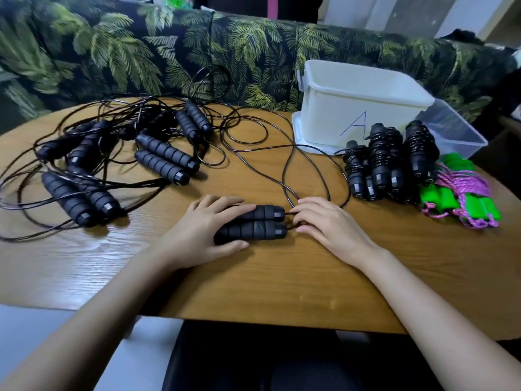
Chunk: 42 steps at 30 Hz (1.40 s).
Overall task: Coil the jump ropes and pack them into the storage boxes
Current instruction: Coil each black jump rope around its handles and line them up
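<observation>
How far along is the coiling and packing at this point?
Done: coiled black ropes lie beside green-handled ropes by the white box. In hand: left hand holds two handles together, right hand at their cord. Left: the loose tangle, then boxing.

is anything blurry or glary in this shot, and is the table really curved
Head view: the loose ropes at left are smeared by blur, the left hand on the paired handles and the right hand at their cord sharper; head view: glare sheens the table left of centre; head view: wide-angle bowing curves its edges.
</observation>
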Each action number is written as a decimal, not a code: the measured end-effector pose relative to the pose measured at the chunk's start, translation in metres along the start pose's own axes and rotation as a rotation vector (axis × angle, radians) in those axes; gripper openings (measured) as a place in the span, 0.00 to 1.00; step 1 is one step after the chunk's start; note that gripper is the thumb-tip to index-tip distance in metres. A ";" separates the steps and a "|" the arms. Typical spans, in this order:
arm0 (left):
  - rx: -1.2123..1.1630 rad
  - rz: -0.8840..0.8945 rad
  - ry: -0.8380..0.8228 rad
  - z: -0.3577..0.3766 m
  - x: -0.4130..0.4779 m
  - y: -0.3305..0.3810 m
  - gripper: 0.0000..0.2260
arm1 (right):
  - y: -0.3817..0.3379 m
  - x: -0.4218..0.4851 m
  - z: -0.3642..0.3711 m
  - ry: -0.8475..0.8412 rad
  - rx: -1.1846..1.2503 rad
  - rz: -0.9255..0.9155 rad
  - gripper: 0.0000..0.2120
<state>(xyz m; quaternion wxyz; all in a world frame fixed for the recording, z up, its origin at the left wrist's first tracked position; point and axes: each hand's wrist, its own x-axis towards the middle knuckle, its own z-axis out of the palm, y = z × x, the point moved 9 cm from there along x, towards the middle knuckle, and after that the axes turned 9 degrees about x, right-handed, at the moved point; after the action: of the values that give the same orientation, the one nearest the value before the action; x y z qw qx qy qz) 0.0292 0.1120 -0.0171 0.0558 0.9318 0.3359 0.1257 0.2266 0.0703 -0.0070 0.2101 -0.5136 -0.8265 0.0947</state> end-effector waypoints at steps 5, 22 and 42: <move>0.001 -0.014 0.040 0.000 -0.002 0.002 0.26 | -0.006 -0.003 -0.003 -0.012 -0.168 -0.173 0.16; 0.003 -0.254 0.203 -0.010 -0.003 0.011 0.23 | 0.025 -0.035 -0.038 0.110 -0.219 0.092 0.18; 0.109 -0.443 0.246 -0.006 0.028 0.025 0.20 | -0.109 -0.039 0.023 0.483 -0.471 -0.033 0.14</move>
<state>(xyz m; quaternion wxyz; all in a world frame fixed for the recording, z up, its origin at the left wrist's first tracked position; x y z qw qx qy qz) 0.0638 0.1114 -0.0012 -0.0095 0.8149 0.5423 0.2046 0.1431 -0.0128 0.0033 0.2771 -0.5423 -0.7601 -0.2268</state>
